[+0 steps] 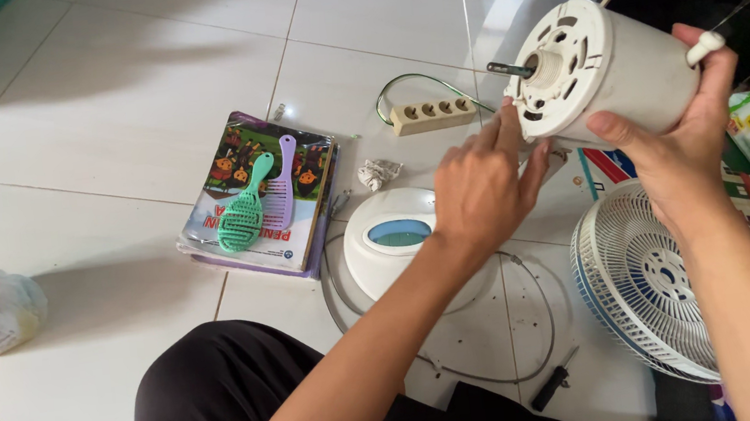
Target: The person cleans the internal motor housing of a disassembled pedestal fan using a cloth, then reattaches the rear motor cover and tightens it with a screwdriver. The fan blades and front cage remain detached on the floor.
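Fan motor housing: the white cylindrical fan motor housing (pixel 606 70) is being held up in the air above the tiled floor (pixel 106 127), its vented front face turned toward the person and its metal shaft (pixel 509 67) sticking out to the left.
Right hand: the right hand (pixel 678 132) is gripping the housing from below and behind, fingers clamped around the body, thumb pressing on the near side.
Left hand: the left hand (pixel 484 185) is reaching up to the front face, fingers together with their tips touching the rim just below the shaft; whether they are pinching a small part cannot be told.
Step in hand: it looks as if the person is working on the front face of the motor, judging by the dismantled fan parts around.
Next move calls for: likely a steady hold by the right hand while the left works at the rim.
Below: a white fan base (pixel 397 241) and a wire ring (pixel 538 351) are lying on the floor, a white fan grille (pixel 643 284) to the right, a dark-handled screwdriver (pixel 556 385) near it.
Further out: a power strip (pixel 432 113), a crumpled tissue (pixel 378 173), and a green hairbrush (pixel 243 210) and purple comb (pixel 280 188) are lying on a book (pixel 257 195).
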